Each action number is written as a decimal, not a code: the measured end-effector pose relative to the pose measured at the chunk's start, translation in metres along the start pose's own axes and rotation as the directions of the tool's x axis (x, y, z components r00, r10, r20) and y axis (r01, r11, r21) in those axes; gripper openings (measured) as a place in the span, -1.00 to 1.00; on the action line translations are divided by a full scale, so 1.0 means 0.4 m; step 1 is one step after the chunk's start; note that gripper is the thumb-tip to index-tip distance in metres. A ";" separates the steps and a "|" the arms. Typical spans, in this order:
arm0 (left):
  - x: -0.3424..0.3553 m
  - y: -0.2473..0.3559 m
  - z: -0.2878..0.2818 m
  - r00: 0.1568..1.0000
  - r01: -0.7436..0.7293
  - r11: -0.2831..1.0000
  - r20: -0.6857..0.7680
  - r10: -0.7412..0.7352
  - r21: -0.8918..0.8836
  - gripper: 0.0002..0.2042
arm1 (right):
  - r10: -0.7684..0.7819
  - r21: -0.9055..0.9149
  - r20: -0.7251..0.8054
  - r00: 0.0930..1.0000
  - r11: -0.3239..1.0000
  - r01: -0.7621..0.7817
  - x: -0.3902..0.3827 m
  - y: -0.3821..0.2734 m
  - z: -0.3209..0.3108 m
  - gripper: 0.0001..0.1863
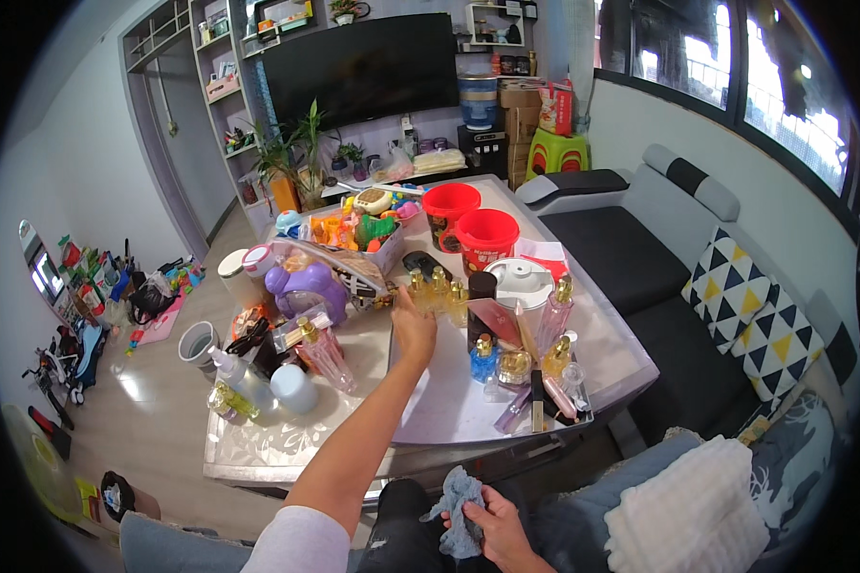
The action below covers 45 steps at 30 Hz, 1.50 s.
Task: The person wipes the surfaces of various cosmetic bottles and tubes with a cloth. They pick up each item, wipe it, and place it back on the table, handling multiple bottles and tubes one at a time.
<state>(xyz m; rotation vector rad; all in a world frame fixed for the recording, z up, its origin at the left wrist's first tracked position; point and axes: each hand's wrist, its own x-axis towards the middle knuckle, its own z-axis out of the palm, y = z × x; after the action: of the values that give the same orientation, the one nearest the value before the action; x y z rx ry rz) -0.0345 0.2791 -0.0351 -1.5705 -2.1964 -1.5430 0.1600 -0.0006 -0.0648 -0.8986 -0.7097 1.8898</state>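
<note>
My left hand reaches across the table to the left end of a row of small gold-capped perfume bottles. Its fingers are drawn together, and a bit of gold shows beside the fingertips; what they grip is hidden. Close to my lap, my right hand is closed on a crumpled grey-blue cloth. A shallow tray lies under my left forearm. On its right side stand a blue bottle, a tall pink bottle, a dark cylinder and several makeup tubes.
Two red buckets and a white round-lidded container stand behind the tray. Left are a purple toy, a toy box, a white jar, a pump bottle and a grey cup. A sofa flanks the table.
</note>
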 end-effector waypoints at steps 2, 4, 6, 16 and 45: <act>0.015 -0.018 0.021 1.000 0.031 1.000 -0.004 -0.031 0.003 -0.36 | 0.012 0.005 0.007 1.000 1.000 -0.012 0.002 -0.006 -0.005 -0.60; 0.027 -0.012 0.030 0.995 0.084 0.996 0.056 -0.084 -0.004 -0.38 | 0.015 0.007 -0.008 1.000 1.000 -0.015 0.007 -0.006 -0.014 -0.60; 0.036 -0.020 0.039 0.994 0.097 0.995 0.052 -0.097 0.002 -0.41 | 0.014 0.004 -0.034 0.999 1.000 -0.014 0.012 0.002 -0.021 -0.60; 0.020 -0.035 0.013 0.990 0.141 0.985 0.031 -0.138 -0.098 -0.53 | 0.024 0.048 0.022 0.999 0.999 -0.025 0.010 -0.023 -0.005 -0.60; -0.384 0.138 -0.478 0.701 0.695 0.281 0.711 -0.059 -0.662 -0.47 | -0.677 -0.744 0.288 0.677 0.286 0.604 0.064 -0.099 0.147 -0.66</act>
<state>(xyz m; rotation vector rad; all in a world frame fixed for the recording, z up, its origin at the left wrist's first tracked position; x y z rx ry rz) -0.0107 0.0349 0.0194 -1.9300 -2.1351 -3.3483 0.1225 0.0329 -0.0084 -0.9783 -1.6705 0.6961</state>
